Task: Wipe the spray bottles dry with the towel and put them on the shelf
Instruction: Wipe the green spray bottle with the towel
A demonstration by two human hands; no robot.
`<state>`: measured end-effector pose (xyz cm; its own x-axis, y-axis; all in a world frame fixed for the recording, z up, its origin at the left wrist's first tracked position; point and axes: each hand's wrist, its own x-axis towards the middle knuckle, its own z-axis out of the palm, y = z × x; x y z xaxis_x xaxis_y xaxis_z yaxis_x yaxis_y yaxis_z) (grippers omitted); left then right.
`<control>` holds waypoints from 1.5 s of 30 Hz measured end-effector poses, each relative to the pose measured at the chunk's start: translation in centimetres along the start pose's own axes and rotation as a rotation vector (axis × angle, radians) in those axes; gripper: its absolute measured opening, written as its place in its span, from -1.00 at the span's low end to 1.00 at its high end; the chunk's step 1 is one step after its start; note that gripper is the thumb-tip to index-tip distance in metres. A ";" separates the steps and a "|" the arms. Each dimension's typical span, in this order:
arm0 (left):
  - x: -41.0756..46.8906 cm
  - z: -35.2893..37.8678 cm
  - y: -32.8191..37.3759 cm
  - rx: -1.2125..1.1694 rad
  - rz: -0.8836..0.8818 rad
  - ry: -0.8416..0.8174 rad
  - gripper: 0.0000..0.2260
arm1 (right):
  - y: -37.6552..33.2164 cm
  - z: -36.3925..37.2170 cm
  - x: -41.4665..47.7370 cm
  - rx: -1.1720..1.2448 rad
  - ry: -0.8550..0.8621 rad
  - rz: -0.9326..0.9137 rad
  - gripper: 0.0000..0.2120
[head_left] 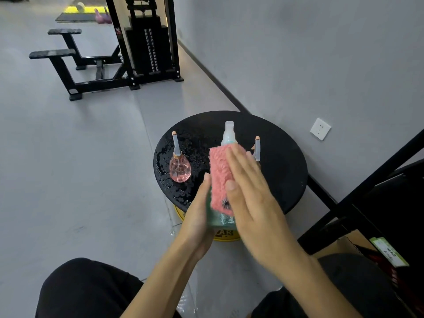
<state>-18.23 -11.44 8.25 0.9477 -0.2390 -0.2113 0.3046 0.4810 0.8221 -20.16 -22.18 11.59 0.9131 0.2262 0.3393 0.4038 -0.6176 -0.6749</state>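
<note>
The green bottle is see-through plastic, tall and round, with a pale cap on top. It is held up over the 6 o'clock edge of the tabletop. The left hand holds it low down, its grip curled round the bottle with the thumb up the front. The right hand is flat, its grip spread, and its straight fingers press the towel on the bottle's side. The towel is pink, soft and fluffy.

I count 3 spray bottles, 1 towel and 2 hands. The pink bottle is clear and shaped like a fat drop, with a thin grey cap. It stands at 9 o'clock on the tabletop. The 3rd bottle is at 2 o'clock, mostly hidden behind the right hand; only its thin grey cap shows.

The tabletop is round, black and shiny with many water drops. It sits on a yellow base. The floor and wall are smooth and grey. A white socket is on the wall. The black shelf is at 4 o'clock, and a black gym machine is at 11 o'clock.
</note>
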 end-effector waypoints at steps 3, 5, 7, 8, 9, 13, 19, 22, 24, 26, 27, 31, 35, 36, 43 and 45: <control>-0.2 -0.5 0.4 -0.035 0.046 0.000 -0.63 | -0.6 1.4 -2.4 -0.084 0.020 -0.069 -0.51; -0.4 -0.4 0.5 -0.027 0.054 -0.007 -0.66 | -0.6 1.6 -2.6 -0.053 0.040 -0.059 -0.51; -0.4 -0.3 0.3 -0.031 0.024 -0.009 -0.63 | -0.2 1.2 -1.6 0.022 0.047 -0.017 -0.52; -0.4 -0.2 0.2 -0.044 -0.004 -0.008 -0.61 | 0.1 0.9 -0.8 0.066 0.046 0.012 -0.51; -0.4 -0.1 0.1 -0.055 -0.032 -0.005 -0.60 | 0.4 0.5 0.1 0.116 0.045 0.048 -0.51; -0.4 0.0 -0.5 -0.057 -0.057 0.029 -0.61 | 1.1 -0.7 2.3 0.197 0.006 0.169 -0.52; -0.2 -0.6 0.1 -0.119 0.003 0.034 -0.62 | -0.5 0.9 -1.5 -0.004 -0.038 -0.004 -0.46; -0.3 -0.4 0.2 -0.115 -0.002 0.029 -0.65 | -0.3 0.9 -1.8 -0.004 -0.030 0.006 -0.46; -0.3 -0.3 0.0 -0.117 -0.059 0.020 -0.63 | 0.3 0.5 -0.7 0.066 -0.045 0.056 -0.50; -0.1 -0.1 -0.2 -0.134 -0.088 0.024 -0.61 | 1.0 0.0 0.7 0.109 -0.052 0.122 -0.53; 0.0 -0.1 -0.4 -0.143 -0.093 0.029 -0.60 | 1.2 -0.2 1.3 0.116 -0.058 0.156 -0.53; 0.0 0.0 -0.3 -0.158 -0.107 0.030 -0.60 | 0.9 -0.4 0.8 0.062 -0.082 0.132 -0.50; -0.1 -0.1 0.1 -0.131 -0.047 0.048 -0.62 | 0.0 0.5 -1.8 -0.057 -0.108 0.004 -0.42; -0.1 0.0 0.1 -0.129 -0.030 0.050 -0.62 | -0.1 0.5 -2.0 -0.066 -0.109 -0.003 -0.42; -0.9 1.0 -0.5 -0.204 -0.130 -0.011 -0.64 | 1.0 -1.5 1.6 0.152 -0.055 0.177 -0.50; -1.0 1.1 -0.5 -0.238 -0.121 -0.037 -0.64 | 0.9 -1.7 1.5 0.196 -0.060 0.210 -0.47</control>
<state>-19.46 -12.36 8.64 0.9002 -0.3357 -0.2775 0.4336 0.6309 0.6434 -18.53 -23.67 12.64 0.9772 0.1566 0.1431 0.2034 -0.4996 -0.8420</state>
